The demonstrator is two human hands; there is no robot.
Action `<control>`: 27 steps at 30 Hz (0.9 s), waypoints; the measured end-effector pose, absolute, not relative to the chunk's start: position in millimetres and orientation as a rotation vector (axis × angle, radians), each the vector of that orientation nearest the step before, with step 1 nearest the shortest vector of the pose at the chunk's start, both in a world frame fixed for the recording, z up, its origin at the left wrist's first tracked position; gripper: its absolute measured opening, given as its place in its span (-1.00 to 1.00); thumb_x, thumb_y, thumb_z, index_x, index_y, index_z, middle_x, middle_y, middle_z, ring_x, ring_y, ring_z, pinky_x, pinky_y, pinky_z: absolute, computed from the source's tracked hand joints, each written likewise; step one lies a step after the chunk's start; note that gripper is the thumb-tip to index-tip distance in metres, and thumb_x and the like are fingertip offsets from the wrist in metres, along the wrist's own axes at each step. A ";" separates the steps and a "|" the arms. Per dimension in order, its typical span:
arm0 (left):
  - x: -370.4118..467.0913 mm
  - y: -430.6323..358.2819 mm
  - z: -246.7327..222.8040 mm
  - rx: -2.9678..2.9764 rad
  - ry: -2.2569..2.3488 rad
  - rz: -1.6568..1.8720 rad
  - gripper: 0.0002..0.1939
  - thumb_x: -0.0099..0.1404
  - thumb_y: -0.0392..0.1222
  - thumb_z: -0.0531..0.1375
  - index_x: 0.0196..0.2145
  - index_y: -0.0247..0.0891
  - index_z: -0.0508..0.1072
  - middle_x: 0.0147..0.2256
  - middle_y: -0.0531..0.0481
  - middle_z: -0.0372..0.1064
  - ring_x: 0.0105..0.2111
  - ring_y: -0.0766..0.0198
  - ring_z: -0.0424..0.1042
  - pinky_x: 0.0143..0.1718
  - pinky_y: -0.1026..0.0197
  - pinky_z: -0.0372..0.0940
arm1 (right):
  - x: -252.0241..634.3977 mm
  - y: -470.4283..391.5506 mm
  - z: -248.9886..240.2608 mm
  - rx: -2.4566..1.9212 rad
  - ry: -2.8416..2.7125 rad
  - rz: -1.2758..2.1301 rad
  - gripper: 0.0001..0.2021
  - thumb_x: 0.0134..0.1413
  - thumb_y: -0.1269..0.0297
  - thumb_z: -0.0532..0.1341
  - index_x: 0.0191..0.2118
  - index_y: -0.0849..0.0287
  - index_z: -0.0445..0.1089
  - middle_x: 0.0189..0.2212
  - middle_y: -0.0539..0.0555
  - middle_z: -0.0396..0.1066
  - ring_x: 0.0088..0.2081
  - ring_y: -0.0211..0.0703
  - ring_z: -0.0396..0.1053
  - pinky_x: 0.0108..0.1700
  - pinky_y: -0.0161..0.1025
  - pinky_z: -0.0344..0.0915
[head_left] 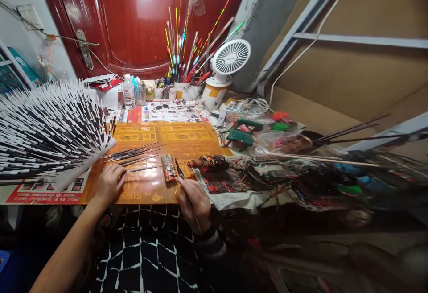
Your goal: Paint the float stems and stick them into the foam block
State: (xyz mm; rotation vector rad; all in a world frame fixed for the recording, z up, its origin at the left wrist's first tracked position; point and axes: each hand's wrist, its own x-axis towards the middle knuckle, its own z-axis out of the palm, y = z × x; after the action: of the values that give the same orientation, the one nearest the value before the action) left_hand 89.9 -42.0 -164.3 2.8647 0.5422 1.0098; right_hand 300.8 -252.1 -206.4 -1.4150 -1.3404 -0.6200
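Observation:
My left hand (112, 180) rests at the front left of the amber mat, fingers pinched on a slender fishing float (143, 168) whose thin tip points right. My right hand (196, 201) is closed around a paintbrush (190, 210), its handle running back under the palm. A dark brush tip (179, 168) shows ahead of those fingers. Just left of it lies a small paint-crusted block (169, 168). Behind my left hand, several more dark, thin floats (133, 152) lie in a loose bundle.
On the left, a foam board (100, 154) bristles with white-and-black floats. Bright floats (183, 47) stand in cups at the back, near a bottle (128, 92) and a white fan (231, 56). Paint-stained cloth (230, 190), a spattered orange-tipped tool (210, 163) and clutter fill the right.

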 end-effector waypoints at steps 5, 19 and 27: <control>85.3 -38.6 -164.9 2.871 0.545 1.012 -0.84 0.49 -0.20 0.09 -0.19 -0.21 0.47 -0.24 -0.05 0.47 -0.22 0.17 0.40 -0.15 0.14 0.31 | 303.7 -236.8 -207.4 -1.509 -1.280 -0.617 -0.42 0.30 0.51 0.13 0.38 0.09 0.14 0.05 0.21 0.48 0.04 0.00 0.45 0.04 0.04 0.49; 88.4 -29.0 -161.7 2.838 0.517 1.065 -0.80 0.48 -0.15 0.10 -0.17 -0.19 0.52 -0.25 -0.06 0.52 -0.21 0.12 0.41 -0.12 0.09 0.33 | 303.2 -231.0 -212.3 -1.655 -1.250 -0.584 -0.43 0.37 0.39 0.05 0.44 0.11 0.02 0.17 0.21 0.41 0.20 0.02 0.37 0.18 0.05 0.42; 94.6 -33.0 -163.8 2.804 0.512 1.033 -0.77 0.49 -0.12 0.08 -0.20 -0.17 0.54 -0.24 -0.05 0.53 -0.20 0.13 0.41 -0.12 0.09 0.33 | 302.7 -232.2 -212.3 -1.671 -1.236 -0.655 -0.43 0.36 0.43 0.07 0.43 0.16 0.04 0.14 0.26 0.43 0.13 0.04 0.43 0.12 0.03 0.46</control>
State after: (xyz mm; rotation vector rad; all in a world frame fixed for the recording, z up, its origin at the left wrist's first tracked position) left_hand 94.6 -33.0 -163.8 2.8043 0.5116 1.0328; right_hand 302.7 -232.2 -212.3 -1.6706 -1.2358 -0.6548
